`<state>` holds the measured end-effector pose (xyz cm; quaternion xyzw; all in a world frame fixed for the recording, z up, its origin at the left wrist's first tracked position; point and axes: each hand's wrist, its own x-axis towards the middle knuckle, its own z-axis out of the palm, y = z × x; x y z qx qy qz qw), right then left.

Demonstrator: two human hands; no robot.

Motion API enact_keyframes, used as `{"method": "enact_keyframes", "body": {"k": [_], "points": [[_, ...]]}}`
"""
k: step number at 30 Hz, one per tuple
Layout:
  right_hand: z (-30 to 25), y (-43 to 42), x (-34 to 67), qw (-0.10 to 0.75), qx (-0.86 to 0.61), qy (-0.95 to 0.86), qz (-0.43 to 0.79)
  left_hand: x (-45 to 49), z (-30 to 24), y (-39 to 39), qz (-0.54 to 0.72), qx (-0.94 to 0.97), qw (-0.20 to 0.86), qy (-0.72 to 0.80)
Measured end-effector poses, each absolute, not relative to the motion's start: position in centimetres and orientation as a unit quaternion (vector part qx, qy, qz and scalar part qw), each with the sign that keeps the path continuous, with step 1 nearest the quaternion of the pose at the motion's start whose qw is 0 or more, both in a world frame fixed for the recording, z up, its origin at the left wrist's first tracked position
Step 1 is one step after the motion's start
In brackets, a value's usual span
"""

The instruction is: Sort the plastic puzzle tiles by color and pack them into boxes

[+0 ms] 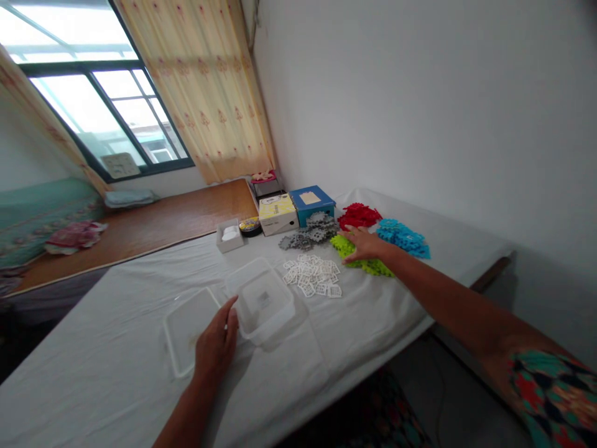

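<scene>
My left hand (216,341) is at the near left side of a clear plastic box (276,318), with thumb and fingers closed on its rim. The box stands upright, its open top showing a bare bottom. Beside that hand, a pale lid (171,348) lies flat, partly hidden by my fingers. My right hand (362,244) reaches over a pile of lime-green plastic pieces (375,267), fingers spread and touching it. Close around it are piles of red pieces (359,215), blue pieces (403,236) and grey pieces (314,230). White square lattice pieces (312,274) lie between the box and the green pile.
Behind the piles stand a blue carton (318,202) and a yellow-and-white box (278,214). A round dark tin (250,226) and a small white box (230,239) with white items sit left of them. A white cloth (121,336) covers the table; a wall (420,112) borders it.
</scene>
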<state>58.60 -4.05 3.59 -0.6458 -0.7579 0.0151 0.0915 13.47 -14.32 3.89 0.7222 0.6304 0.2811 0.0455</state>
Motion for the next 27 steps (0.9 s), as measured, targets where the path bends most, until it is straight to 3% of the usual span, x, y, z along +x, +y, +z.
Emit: {"method": "enact_keyframes", "body": {"k": [10, 21, 27], "points": [[3.9, -2.8, 59.8, 0.017, -0.62, -0.783, 0.047, 13.0, 2.9, -14.0, 0.282, 0.74, 0.057, 0.608], [2.7, -5.6, 58.9, 0.065, -0.641, -0.763, -0.041, 13.0, 2.9, -14.2, 0.284, 0.75, 0.067, 0.593], [3.7, -5.9, 58.8, 0.077, -0.608, -0.79, -0.026, 12.7, 2.1, -13.7, 0.295, 0.759, 0.05, 0.578]]}}
